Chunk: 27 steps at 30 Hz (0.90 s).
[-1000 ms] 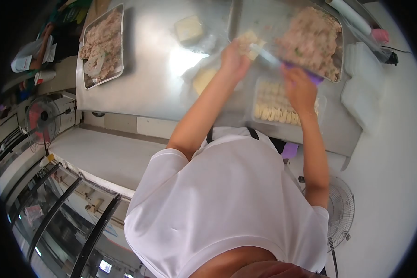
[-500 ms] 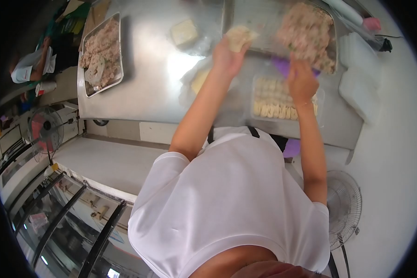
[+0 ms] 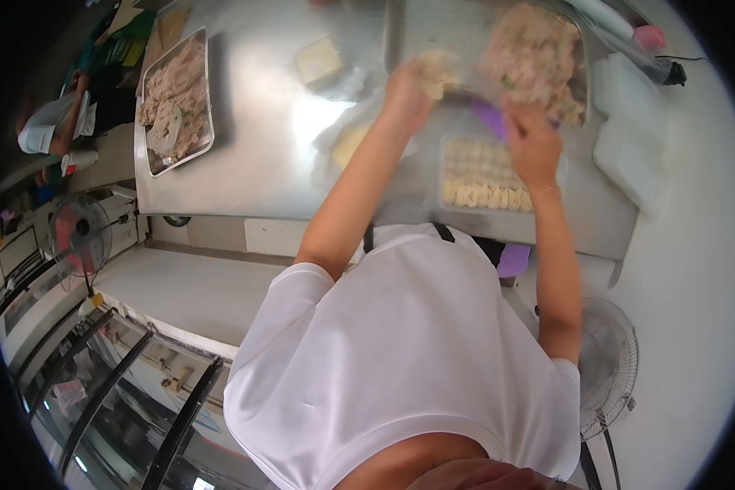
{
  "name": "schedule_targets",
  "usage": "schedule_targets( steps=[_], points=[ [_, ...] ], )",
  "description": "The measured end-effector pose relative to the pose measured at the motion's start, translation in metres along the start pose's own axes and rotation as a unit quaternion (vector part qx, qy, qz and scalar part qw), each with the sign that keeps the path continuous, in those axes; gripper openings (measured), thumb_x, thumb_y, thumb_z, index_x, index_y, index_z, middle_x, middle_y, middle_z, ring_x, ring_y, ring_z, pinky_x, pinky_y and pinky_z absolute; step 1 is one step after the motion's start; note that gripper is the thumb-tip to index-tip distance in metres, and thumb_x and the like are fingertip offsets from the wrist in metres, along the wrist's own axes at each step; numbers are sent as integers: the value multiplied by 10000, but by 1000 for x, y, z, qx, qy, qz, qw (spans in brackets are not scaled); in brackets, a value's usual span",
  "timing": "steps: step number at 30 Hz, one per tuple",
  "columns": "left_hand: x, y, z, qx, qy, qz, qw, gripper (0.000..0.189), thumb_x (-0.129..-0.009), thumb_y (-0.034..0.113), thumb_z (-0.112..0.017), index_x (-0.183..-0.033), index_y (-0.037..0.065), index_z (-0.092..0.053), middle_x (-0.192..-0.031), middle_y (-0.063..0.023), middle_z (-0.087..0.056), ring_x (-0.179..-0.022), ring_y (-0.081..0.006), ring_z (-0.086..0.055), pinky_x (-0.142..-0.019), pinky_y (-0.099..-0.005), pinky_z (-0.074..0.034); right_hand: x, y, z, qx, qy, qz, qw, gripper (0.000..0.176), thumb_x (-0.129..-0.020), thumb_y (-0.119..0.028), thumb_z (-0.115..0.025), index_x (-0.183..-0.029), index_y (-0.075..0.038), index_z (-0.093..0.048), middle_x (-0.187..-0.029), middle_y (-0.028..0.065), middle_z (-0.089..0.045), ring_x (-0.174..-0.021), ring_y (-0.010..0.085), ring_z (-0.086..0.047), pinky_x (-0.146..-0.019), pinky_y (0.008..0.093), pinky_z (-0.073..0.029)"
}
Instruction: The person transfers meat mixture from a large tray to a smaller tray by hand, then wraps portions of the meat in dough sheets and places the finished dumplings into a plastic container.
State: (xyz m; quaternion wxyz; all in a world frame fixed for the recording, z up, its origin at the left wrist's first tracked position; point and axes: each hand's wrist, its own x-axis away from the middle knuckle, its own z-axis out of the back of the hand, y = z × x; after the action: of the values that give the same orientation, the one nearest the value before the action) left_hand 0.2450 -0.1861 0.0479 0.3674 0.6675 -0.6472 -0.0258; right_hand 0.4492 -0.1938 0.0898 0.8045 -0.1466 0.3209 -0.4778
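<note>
A pale round dumpling wrapper (image 3: 439, 72) rests in my left hand (image 3: 407, 100), over the near edge of a metal tray (image 3: 445, 33). My right hand (image 3: 536, 145) is closed in a pinch just below the minced filling (image 3: 535, 57) heaped in that tray; what it grips is blurred and I cannot make it out. Under and beside my right hand stands a clear plastic box (image 3: 444, 192) with rows of folded dumplings (image 3: 482, 196). A purple item (image 3: 490, 121) lies between the box and the tray, partly covered by my right hand.
Stacked wrappers in plastic (image 3: 318, 61) and another pale stack (image 3: 349, 145) lie on the steel table (image 3: 249, 163). A second tray of mince (image 3: 174, 106) stands at the left. White lidded containers (image 3: 629, 155) are at the right edge. A fan (image 3: 604, 367) stands below; another person (image 3: 57, 118) is far left.
My right hand stays near the box's upper edge with its fingers tipped slightly left. My left hand has shifted a little, and the wrapper in it now looks tilted and blurred.
</note>
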Motion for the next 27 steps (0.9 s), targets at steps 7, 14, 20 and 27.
schedule_targets(
  steps=[7,14,20,27],
  points=[
    [4,4,-2,5,-16,-21,1000,413,-1005,207,-247,-1258,-110,-328,-1262,-236,-435,-1149,-344,-497,-955,-455,-463,-5,26,-22,141,72,-18,987,164,-836,-155,-609,-968,-155,-706,-823,30,-642,-707,239,-621,-602,327,-485],
    [-2,3,3,-19,-24,-11,999,420,-1005,226,-245,-1243,-98,-366,-1227,-220,-478,-1106,-333,-520,-879,-453,-484,-34,66,65,223,-267,-149,926,196,-848,-197,-572,-979,-128,-700,-979,102,-658,-897,277,-637,-748,348,-503],
    [4,1,-8,-74,-22,15,997,411,-1001,223,-244,-1210,-85,-419,-1186,-195,-524,-1076,-299,-541,-867,-418,-466,-31,-11,65,27,-131,-70,989,203,-829,-146,-609,-1013,-103,-686,-902,99,-651,-783,268,-629,-678,329,-479],
    [23,17,-22,-26,-82,71,994,428,-993,197,-251,-1234,-106,-434,-1218,-194,-523,-1113,-289,-531,-983,-405,-408,-13,-15,36,38,-119,20,992,215,-820,-111,-625,-1021,-135,-695,-781,38,-614,-640,220,-577,-572,302,-448]
  ],
)
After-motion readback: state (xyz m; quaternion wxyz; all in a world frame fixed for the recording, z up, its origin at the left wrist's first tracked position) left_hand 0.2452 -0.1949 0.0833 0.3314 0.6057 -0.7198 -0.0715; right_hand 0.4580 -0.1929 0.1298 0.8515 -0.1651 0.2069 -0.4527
